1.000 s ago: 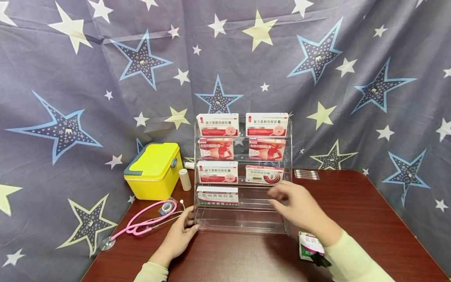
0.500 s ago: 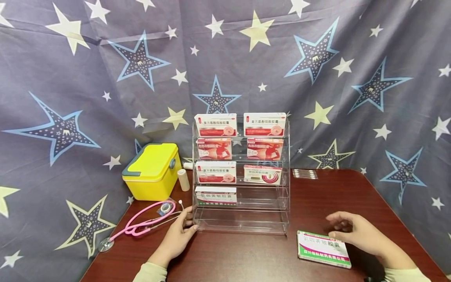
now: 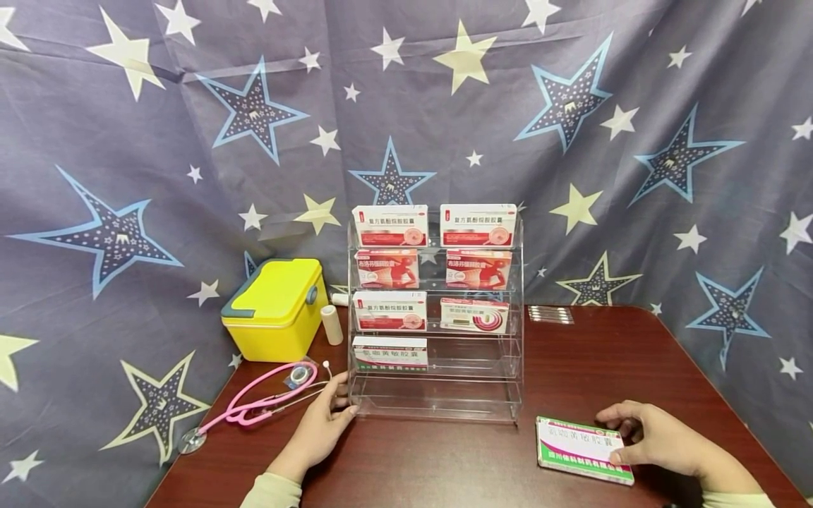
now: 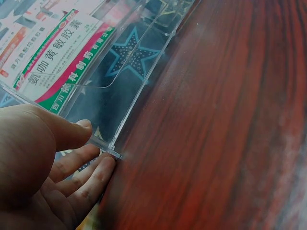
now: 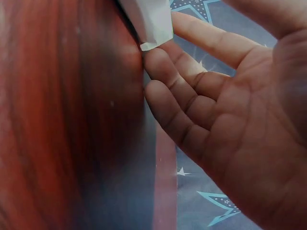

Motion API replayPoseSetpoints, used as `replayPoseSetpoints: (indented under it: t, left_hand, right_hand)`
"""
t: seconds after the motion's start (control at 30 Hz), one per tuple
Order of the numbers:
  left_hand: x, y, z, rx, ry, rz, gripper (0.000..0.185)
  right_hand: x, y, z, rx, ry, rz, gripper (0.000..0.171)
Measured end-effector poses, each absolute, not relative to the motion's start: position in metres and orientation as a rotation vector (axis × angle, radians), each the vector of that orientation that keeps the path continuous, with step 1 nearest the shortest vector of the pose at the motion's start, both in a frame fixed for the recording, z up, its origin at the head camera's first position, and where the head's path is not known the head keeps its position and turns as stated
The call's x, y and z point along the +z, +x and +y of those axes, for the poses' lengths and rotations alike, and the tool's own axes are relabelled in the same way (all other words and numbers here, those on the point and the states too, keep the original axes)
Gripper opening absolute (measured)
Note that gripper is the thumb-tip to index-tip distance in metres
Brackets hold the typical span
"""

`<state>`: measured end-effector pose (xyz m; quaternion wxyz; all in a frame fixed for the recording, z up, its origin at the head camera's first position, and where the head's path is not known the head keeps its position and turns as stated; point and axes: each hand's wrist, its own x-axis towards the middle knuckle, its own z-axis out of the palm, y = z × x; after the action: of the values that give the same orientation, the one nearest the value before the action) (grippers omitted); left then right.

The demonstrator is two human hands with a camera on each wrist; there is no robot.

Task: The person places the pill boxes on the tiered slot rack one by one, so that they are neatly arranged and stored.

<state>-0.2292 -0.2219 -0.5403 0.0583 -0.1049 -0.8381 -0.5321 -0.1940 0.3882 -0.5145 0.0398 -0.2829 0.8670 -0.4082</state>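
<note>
A clear plastic display rack [image 3: 438,408] with stepped tiers stands on the table, bearing several medicine boxes. The upper three tiers each hold two boxes. On the tier below, a white and green medicine box [image 3: 390,354] sits at the left, and the lowest tier is bare. My left hand [image 3: 317,432] holds the rack's lower left corner, thumb in front and fingers at the side and beneath. Flat on the table at the right lies another white and green medicine box [image 3: 574,448]. My right hand [image 3: 663,441] pinches its right end between thumb and fingers.
Left of the rack are a yellow lidded case [image 3: 276,310], a white roll [image 3: 332,324] and a pink stethoscope [image 3: 238,413] beside a small packaged roll [image 3: 300,374]. Thin clear-wrapped strips [image 3: 550,315] lie behind right. A star-patterned curtain [image 3: 406,106] hangs behind the table.
My right hand has gone from the rack's right side down to the medicine box on the right and now pinches its end. The left hand has stayed at the rack's corner.
</note>
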Motion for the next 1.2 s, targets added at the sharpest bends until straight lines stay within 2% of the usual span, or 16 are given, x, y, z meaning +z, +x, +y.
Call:
replayPoseSetpoints:
  t: [0.3, 1.0, 1.2]
  left_hand:
    - [-0.5371, -0.228, -0.2207, -1.649, -0.341, -2.506, 0.06]
    - [-0.5403, -0.2293, -0.2212, -1.62, -0.32, -2.539, 0.064]
    - [-0.5404, -0.2294, -0.2211, -1.621, -0.312, -2.54, 0.065]
  right_hand:
    - [-0.5172, -0.1941, 0.3868, -1.163, -0.882, 2.73, 0.034]
    - [-0.5189, -0.1919, 0.3938, -1.363, -0.818, 2.584, 0.034]
    - [-0.5151, -0.1904, 0.3946, -1.341, -0.762, 2.645, 0.02]
